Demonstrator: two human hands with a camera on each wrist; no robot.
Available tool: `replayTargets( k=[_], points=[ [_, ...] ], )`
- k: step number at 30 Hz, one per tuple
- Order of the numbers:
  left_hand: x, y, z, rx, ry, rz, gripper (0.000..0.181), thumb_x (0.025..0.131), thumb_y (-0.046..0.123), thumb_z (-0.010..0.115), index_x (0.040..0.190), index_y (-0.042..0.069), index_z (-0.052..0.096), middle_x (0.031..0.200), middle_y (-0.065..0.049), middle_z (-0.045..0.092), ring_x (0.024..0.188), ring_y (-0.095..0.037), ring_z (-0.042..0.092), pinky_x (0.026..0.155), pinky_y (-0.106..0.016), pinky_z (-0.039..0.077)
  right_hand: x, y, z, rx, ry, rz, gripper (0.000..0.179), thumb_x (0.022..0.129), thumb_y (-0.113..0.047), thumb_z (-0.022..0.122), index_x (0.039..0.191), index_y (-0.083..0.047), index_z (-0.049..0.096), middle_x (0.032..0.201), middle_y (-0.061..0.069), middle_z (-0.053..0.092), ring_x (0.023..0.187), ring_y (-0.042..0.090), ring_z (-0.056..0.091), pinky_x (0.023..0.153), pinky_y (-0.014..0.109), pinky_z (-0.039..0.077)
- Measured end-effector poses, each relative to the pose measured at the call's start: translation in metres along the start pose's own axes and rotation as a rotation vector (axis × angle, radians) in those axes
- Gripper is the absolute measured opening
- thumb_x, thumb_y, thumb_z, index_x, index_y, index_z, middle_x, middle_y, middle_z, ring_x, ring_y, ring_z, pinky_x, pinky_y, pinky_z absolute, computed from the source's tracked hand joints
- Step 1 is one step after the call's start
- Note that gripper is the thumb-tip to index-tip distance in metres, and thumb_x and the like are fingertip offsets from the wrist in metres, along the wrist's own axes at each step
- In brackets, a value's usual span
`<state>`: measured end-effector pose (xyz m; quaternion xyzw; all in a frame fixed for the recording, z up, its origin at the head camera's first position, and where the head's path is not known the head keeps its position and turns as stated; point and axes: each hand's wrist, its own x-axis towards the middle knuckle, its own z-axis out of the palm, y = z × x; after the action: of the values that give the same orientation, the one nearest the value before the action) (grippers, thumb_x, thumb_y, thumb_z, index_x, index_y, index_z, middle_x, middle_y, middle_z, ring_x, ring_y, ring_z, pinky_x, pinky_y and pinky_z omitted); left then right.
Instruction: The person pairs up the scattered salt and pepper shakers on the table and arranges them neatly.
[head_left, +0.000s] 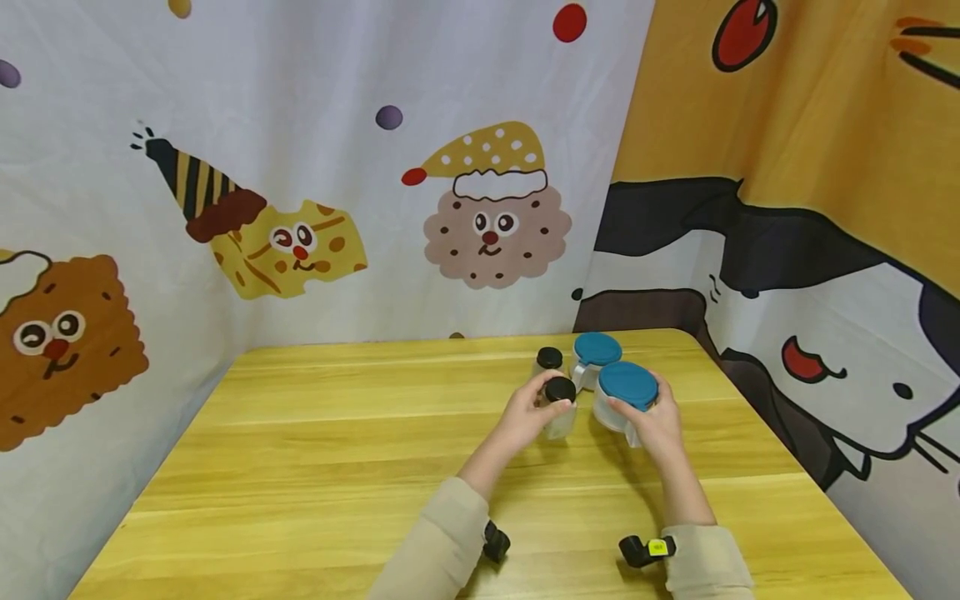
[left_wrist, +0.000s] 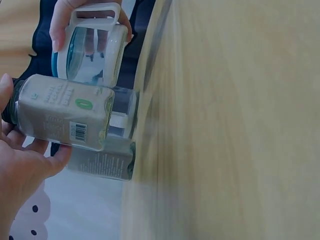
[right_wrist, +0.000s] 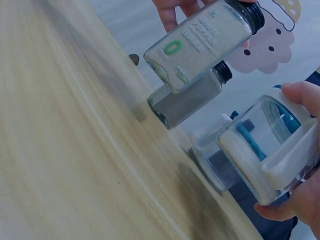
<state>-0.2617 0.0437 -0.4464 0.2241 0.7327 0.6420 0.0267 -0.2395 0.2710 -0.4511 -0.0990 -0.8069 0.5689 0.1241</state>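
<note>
My left hand point(head_left: 527, 410) grips a square glass spice jar point(left_wrist: 65, 111) with a black screw lid, up near its neck. A pale fill and a printed label show through the glass. In my right hand point(head_left: 660, 425) is a clear canister point(head_left: 628, 387) with a blue lid and a white handle; white contents lie in its bottom in the right wrist view. Both held containers are lifted off the table. Behind them stand a second black-lidded spice jar point(right_wrist: 187, 97) and a second blue-lidded canister point(head_left: 597, 350), side by side.
The wooden table point(head_left: 315, 467) stretches out to the left and front. Its far edge meets a printed curtain point(head_left: 322, 150), and another curtain point(head_left: 840, 333) hangs along the right. A small black camera point(head_left: 645, 550) sits at the right wrist.
</note>
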Motion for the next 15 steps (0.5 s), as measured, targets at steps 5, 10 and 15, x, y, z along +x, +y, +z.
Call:
replayTargets(
  k=[5,10,15],
  points=[
    [-0.001,0.003,-0.005,-0.001,-0.002,-0.001,0.037,0.091,0.021,0.067,0.127,0.021,0.057,0.12,-0.002,0.06,0.097,-0.017,0.055,0.078,-0.033,0.048,-0.001,-0.006,0.003,0.009,0.005,-0.013,0.099,0.079,-0.029,0.081,0.152,-0.005,0.018,0.15,0.022,0.027,0.135,0.039,0.027,0.107,0.057,0.023],
    [-0.006,0.014,-0.011,-0.018,-0.017,-0.005,0.037,0.092,0.015,0.066,0.128,0.014,0.057,0.123,-0.007,0.059,0.102,-0.021,0.055,0.081,-0.037,0.048,-0.004,-0.009,0.005,0.017,0.006,-0.027,0.097,0.079,-0.028,0.08,0.151,-0.005,0.02,0.15,0.021,0.028,0.135,0.038,0.028,0.107,0.056,0.024],
    [-0.017,0.038,-0.019,-0.029,-0.035,-0.008,0.037,0.092,0.011,0.065,0.128,0.007,0.056,0.123,-0.011,0.059,0.103,-0.023,0.054,0.083,-0.037,0.046,-0.005,-0.013,0.007,0.03,0.012,-0.041,0.095,0.078,-0.027,0.081,0.15,-0.006,0.023,0.149,0.02,0.031,0.134,0.037,0.03,0.107,0.055,0.024]
  ],
)
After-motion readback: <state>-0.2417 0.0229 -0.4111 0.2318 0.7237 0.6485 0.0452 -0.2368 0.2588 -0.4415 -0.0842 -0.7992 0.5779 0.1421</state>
